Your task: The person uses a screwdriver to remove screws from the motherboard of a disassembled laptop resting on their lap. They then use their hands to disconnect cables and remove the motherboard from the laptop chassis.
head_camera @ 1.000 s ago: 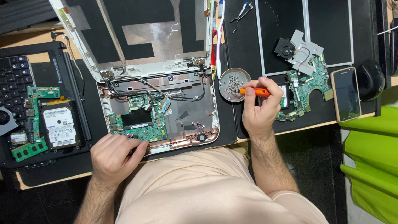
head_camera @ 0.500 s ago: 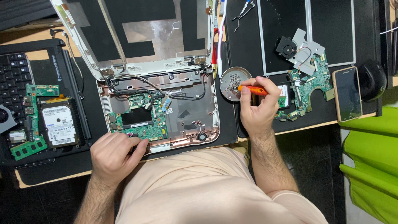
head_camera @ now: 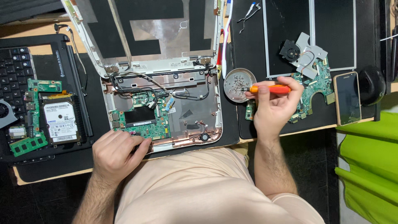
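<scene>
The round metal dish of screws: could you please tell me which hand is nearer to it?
Right. The right hand sits just beside the round metal dish of screws; the left hand rests far off.

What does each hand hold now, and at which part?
The right hand holds an orange screwdriver by its handle. The left hand holds nothing; it rests on the open laptop's front edge.

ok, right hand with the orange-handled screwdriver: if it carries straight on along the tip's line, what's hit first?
The right hand points the orange-handled screwdriver leftwards, so it would probably first meet the round metal dish of screws. The tip already seems over its rim; height is unclear.
</scene>
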